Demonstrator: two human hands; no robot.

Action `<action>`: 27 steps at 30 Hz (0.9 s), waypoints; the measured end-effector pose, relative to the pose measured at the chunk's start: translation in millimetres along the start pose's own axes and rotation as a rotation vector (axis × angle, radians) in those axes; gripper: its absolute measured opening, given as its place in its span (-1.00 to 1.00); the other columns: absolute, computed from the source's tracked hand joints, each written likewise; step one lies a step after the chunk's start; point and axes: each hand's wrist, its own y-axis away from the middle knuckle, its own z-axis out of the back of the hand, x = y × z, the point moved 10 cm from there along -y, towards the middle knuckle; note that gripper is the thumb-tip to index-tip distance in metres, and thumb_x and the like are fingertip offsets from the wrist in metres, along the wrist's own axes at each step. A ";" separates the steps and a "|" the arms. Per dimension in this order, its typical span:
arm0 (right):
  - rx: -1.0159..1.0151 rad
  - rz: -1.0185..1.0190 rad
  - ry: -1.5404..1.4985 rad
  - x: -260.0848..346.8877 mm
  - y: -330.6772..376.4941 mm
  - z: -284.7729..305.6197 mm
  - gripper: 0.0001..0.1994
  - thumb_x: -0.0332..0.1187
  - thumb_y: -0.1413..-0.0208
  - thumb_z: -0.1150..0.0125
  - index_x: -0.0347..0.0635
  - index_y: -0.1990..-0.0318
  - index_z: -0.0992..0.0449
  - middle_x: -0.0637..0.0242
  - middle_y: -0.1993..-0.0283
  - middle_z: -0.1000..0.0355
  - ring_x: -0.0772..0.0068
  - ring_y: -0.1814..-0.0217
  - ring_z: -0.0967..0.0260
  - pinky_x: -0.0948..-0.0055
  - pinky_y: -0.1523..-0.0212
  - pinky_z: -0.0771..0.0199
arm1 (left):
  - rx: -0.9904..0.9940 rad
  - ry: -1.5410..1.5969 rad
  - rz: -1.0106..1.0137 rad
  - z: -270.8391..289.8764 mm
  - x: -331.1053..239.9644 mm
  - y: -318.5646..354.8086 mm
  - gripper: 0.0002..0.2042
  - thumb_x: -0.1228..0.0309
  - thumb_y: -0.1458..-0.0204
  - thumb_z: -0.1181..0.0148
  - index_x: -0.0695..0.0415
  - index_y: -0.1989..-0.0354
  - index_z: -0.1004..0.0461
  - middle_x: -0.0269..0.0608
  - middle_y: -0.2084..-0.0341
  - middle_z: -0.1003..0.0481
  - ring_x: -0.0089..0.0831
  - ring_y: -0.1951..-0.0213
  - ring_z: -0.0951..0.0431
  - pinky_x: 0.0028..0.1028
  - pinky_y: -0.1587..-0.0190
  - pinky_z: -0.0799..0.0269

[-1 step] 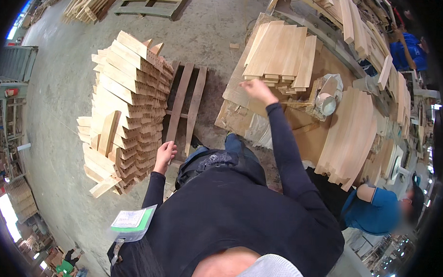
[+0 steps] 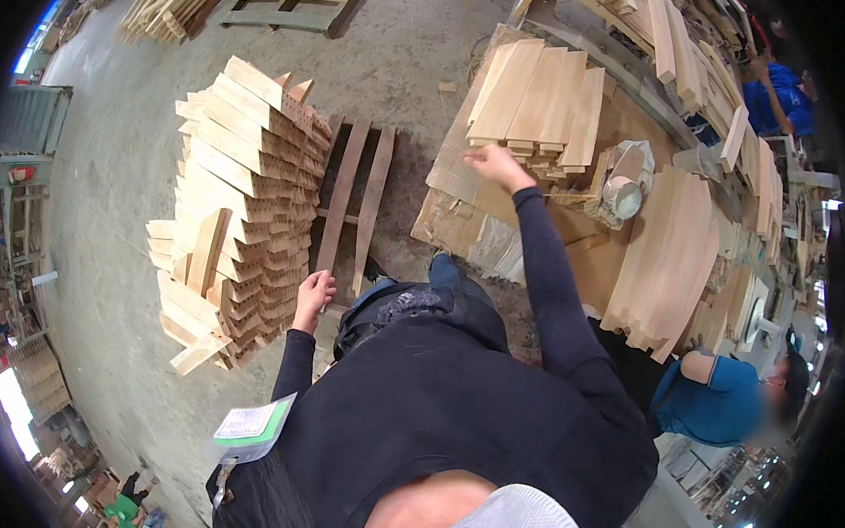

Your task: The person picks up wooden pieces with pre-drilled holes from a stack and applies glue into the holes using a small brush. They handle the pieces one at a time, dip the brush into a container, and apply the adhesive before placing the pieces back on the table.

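Two hands work apart: the right hand (image 2: 497, 164), fingers curled, touches the near edge of the short plank stack (image 2: 543, 102) on the surface (image 2: 461, 219); the left hand (image 2: 313, 293) hangs loosely open beside the tall plank pile (image 2: 243, 202). Best to grip one plank squarely by its end.

The right hand (image 2: 497, 164) reaches the near end of the stack of light boards (image 2: 540, 105) — its fingers (image 2: 475, 155) curl out of sight, so any grip cannot be told. Right of them, the co-worker in blue (image 2: 711, 400) is half cut off — face blurred.
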 end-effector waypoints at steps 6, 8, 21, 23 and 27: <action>-0.215 0.014 0.010 -20.9 -37.5 35.0 -0.55 -0.10 -0.21 -0.10 -0.28 -0.09 -0.50 0.22 0.14 -0.55 0.55 0.31 -0.43 0.50 0.29 -0.45 | -0.056 0.176 -0.247 27.8 -7.3 1.1 -0.68 0.23 -0.20 -0.13 0.19 0.00 -0.49 -0.33 0.33 -0.56 -0.59 0.42 -0.52 -0.62 0.38 -0.39; -0.334 -0.043 -0.005 -51.5 -38.4 44.1 -0.55 -0.11 -0.21 -0.13 -0.33 -0.06 -0.52 0.26 0.14 -0.55 0.58 0.24 -0.40 0.56 0.17 -0.40 | -0.279 -0.161 -0.690 56.6 -54.2 15.1 -0.71 0.26 -0.17 -0.14 0.22 0.09 -0.53 -0.15 0.33 -0.58 -0.44 0.31 -0.57 -0.45 0.23 -0.47; 0.002 -0.001 -0.215 -36.0 -4.7 -53.8 -0.58 -0.23 -0.26 -0.14 -0.24 -0.19 -0.40 0.31 0.07 -0.52 0.65 0.20 -0.43 0.70 0.33 -0.35 | -1.113 -0.972 -0.089 330.2 61.9 84.4 -0.56 0.50 0.00 -0.09 -0.01 -0.12 -0.38 -0.15 -0.18 -0.28 -0.10 -0.25 -0.25 0.02 -0.18 -0.25; 0.014 -0.024 -0.205 -19.7 5.0 -75.7 -0.58 -0.23 -0.25 -0.15 -0.27 -0.18 -0.41 0.29 0.06 -0.51 0.62 0.18 -0.44 0.65 0.26 -0.38 | -1.046 -1.074 -0.102 341.1 70.8 79.0 -0.59 0.52 -0.08 0.01 -0.11 -0.12 -0.38 -0.28 -0.18 -0.31 -0.17 -0.31 -0.19 0.12 -0.22 -0.15; 0.070 0.021 -0.174 16.6 -0.8 -106.6 -0.59 -0.24 -0.24 -0.17 -0.31 -0.15 -0.43 0.23 0.05 -0.50 0.53 0.13 -0.45 0.54 0.10 -0.44 | -0.744 -1.263 -0.102 349.3 54.4 76.8 -0.61 0.48 -0.05 -0.04 -0.13 -0.09 -0.40 -0.33 -0.10 -0.35 -0.34 -0.30 -0.21 0.00 -0.29 -0.09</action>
